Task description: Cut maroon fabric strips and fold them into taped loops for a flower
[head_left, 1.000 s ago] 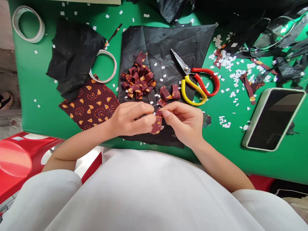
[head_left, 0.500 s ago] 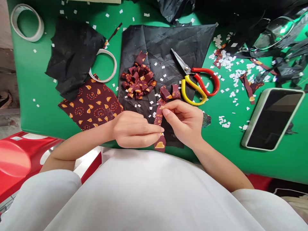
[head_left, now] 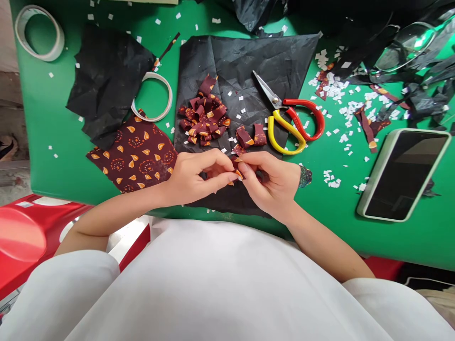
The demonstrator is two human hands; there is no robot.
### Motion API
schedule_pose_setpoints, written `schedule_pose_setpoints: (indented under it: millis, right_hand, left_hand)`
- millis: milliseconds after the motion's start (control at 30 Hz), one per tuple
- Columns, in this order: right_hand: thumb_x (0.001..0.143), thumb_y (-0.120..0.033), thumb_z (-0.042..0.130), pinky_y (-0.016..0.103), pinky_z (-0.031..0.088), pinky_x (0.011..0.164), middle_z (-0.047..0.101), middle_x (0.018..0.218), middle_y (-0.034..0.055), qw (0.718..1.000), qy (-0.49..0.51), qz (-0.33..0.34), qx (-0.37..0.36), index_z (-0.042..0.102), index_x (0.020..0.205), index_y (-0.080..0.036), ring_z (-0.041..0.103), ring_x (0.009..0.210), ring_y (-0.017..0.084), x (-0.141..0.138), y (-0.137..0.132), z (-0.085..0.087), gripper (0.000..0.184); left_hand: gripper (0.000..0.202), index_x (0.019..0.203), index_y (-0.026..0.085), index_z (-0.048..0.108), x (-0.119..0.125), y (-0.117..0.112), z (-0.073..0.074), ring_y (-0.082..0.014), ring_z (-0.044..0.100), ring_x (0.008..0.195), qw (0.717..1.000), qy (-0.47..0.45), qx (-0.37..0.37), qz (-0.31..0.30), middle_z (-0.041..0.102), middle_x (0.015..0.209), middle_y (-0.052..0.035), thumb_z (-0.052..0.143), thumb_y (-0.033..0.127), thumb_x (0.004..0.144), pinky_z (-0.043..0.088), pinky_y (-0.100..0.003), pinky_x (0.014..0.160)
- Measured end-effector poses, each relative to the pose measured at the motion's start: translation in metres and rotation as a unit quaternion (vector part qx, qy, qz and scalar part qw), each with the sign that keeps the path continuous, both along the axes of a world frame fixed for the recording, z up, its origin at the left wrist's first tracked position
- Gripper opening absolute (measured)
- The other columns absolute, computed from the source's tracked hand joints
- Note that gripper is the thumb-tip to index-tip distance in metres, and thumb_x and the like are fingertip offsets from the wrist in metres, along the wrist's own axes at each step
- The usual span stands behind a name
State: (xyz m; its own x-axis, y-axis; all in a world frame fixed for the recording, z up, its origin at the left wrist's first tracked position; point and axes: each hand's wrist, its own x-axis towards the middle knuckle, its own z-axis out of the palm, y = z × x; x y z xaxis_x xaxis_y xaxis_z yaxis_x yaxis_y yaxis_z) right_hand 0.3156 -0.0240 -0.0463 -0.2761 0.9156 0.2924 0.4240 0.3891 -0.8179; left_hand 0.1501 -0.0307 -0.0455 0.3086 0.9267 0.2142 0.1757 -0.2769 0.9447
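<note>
Between my two hands is a maroon fabric strip [head_left: 236, 163] with orange print, bent and mostly hidden by fingers. My left hand [head_left: 201, 173] pinches one end between thumb and forefinger. My right hand [head_left: 272, 182] pinches it from the other side, fingertips nearly touching the left ones. Just beyond lie short looped maroon pieces [head_left: 245, 136]. Left of these sits a cluster of maroon loops [head_left: 204, 118] on a black sheet [head_left: 252, 57]. Scissors [head_left: 284, 111] with one red and one yellow handle rest on the sheet's right side, blades parted.
Patterned maroon cloth [head_left: 137, 156] lies at left, partly under black material [head_left: 106, 80]. Two tape rolls [head_left: 170, 94] are nearby and at the far left corner. White paper bits [head_left: 341, 90] scatter the green table [head_left: 337, 222]. A phone [head_left: 403, 175] and eyeglasses [head_left: 407, 47] lie right.
My left hand has moved up from the strip's lower end, folding it toward my right fingertips. The strip no longer hangs down toward my body. My right hand stays nearly in place.
</note>
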Motion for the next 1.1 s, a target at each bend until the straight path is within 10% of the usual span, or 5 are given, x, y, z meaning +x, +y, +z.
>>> schedule_pose_setpoints:
  millis: [300, 1100]
  right_hand:
    - [0.077, -0.009, 0.049, 0.017, 0.045, 0.048, 0.068, 0.064, -0.0014, 0.998, -0.030, -0.004, 0.051, 0.065, 0.080, -0.020, 0.058, 0.051, 0.008, -0.0002, -0.0014, -0.0029, 0.019]
    - [0.080, -0.006, 0.046, 0.019, 0.041, 0.050, 0.062, 0.063, -0.0016, 0.989, 0.062, 0.113, 0.075, 0.057, 0.089, -0.021, 0.048, 0.050, 0.008, 0.0024, 0.0041, -0.0074, 0.020]
  left_hand:
    - [0.016, 0.076, 0.015, 0.049, -0.0001, 0.0005, 0.0024, -0.0015, 0.054, 0.039, 0.973, -0.112, -0.201, -0.012, 0.063, 0.061, 0.0043, 0.062, 0.025, 0.081, 0.042, -0.009, 0.039]
    - [0.027, 0.072, 0.016, 0.047, -0.0020, 0.0059, 0.0046, -0.0025, 0.052, 0.038, 0.950, -0.132, -0.282, -0.037, 0.060, 0.056, 0.0056, 0.067, 0.033, 0.077, 0.040, -0.012, 0.038]
